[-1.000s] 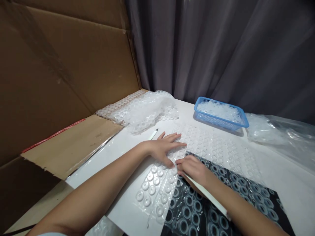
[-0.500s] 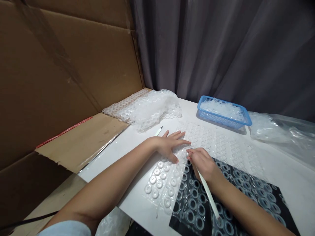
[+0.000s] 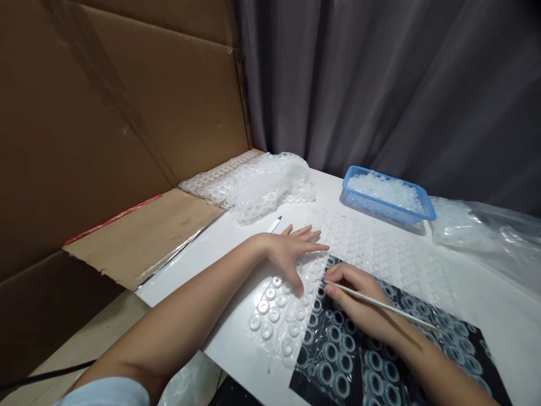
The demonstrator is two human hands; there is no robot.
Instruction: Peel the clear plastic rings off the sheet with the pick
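Note:
Fingers spread, my left hand lies flat on a clear plastic sheet with round white pieces. To its right, my right hand pinches a thin white stick near its left end; the stick slants back over the wrist. Under that hand and forearm is a black sheet covered by clear film with pale rings. The clear sheet stretches on behind both hands. A pale pen with a dark tip lies just behind my left wrist.
A blue basket full of small translucent pieces stands at the back right, beside a clear plastic bag. Crumpled bubble-like plastic lies at the back left. Cardboard borders the white table's left side, with a grey curtain behind.
My right hand has turned, and the stick has swung from pointing down toward the front edge to lying along my forearm. My left hand stays spread, its thumb slightly lower.

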